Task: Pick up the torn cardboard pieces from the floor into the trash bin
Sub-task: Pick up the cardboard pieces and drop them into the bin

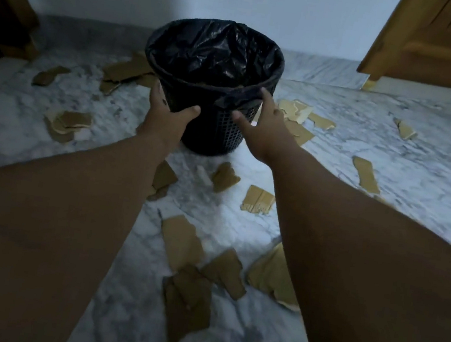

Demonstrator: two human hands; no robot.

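A black mesh trash bin (212, 131) lined with a black bag stands on the marble floor, in the middle of the view. My left hand (166, 110) grips its left side, thumb across the front wall. My right hand (262, 124) lies against its right side with straight fingers reaching the rim and the thumb spread. Several torn brown cardboard pieces lie scattered around the bin: a long one (182, 241) and a dark stack (188, 302) between my forearms, a ribbed one (258, 200), a strip (365, 174) at right, a pile (68, 122) at left.
A wooden door (439, 41) leans in at the upper right, its lower corner near the floor. A dark wooden frame (6, 9) stands at the upper left. A pale wall rises right behind the bin. More cardboard scraps (125, 68) lie behind the bin.
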